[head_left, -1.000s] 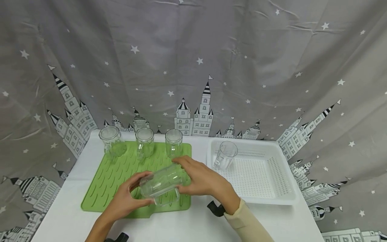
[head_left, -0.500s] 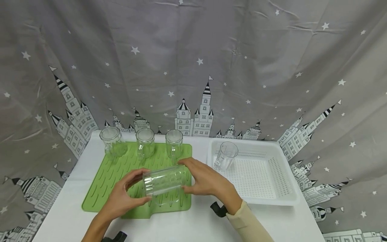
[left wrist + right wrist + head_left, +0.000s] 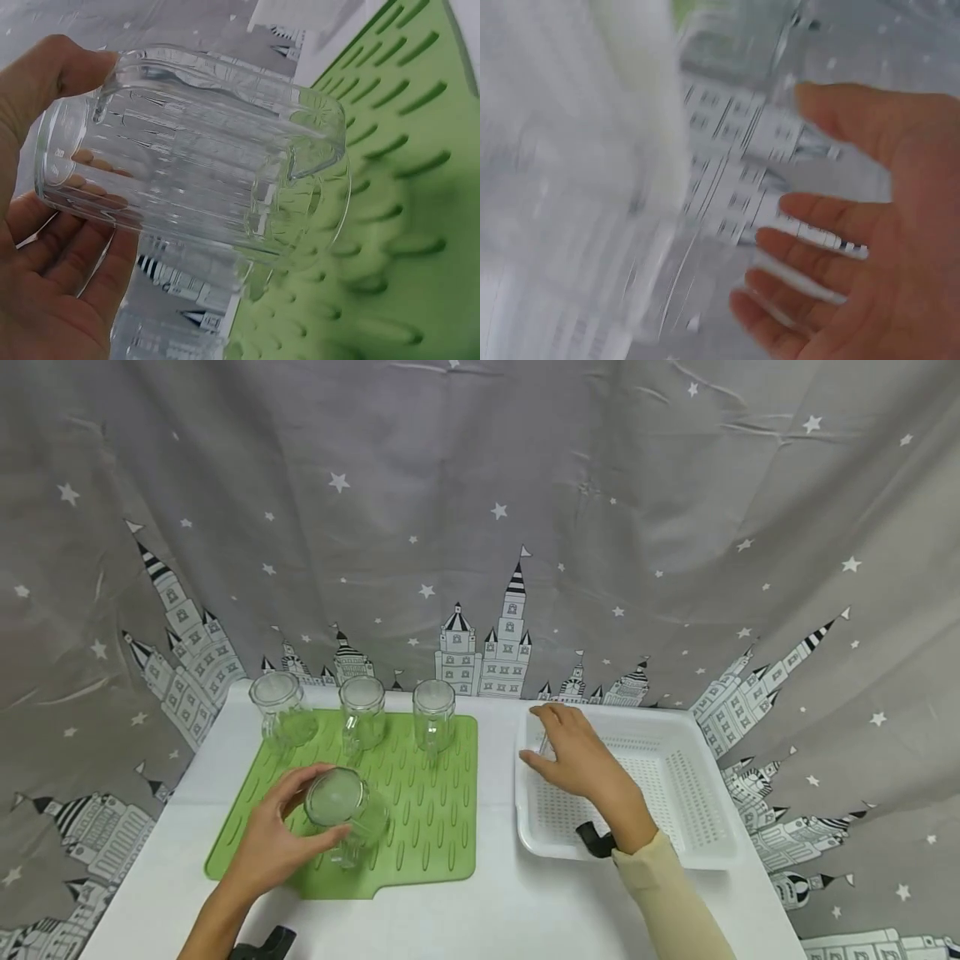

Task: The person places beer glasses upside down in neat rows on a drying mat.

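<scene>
My left hand (image 3: pixel 273 835) grips a clear glass mug (image 3: pixel 339 797) near its base. The mug is upside down, base up and slightly tilted, close over the front left of the green ribbed mat (image 3: pixel 431 839). In the left wrist view, my thumb and fingers lie around the base end of the mug (image 3: pixel 195 150), its rim facing the mat. My right hand (image 3: pixel 577 752) is over the left side of the white basket (image 3: pixel 527 831), fingers spread. A second glass mug (image 3: pixel 545 745) in that basket is mostly hidden behind this hand; the right wrist view is blurred there.
Three more glass mugs stand upside down along the mat's back: a left one (image 3: pixel 277 693), a middle one (image 3: pixel 362 697) and a right one (image 3: pixel 433 702). The white table (image 3: pixel 495 893) ends at a grey patterned curtain (image 3: pixel 480 485).
The mug, earlier lying sideways between both hands, has turned base up and moved left in my left hand. My right hand has let go and moved right to the basket.
</scene>
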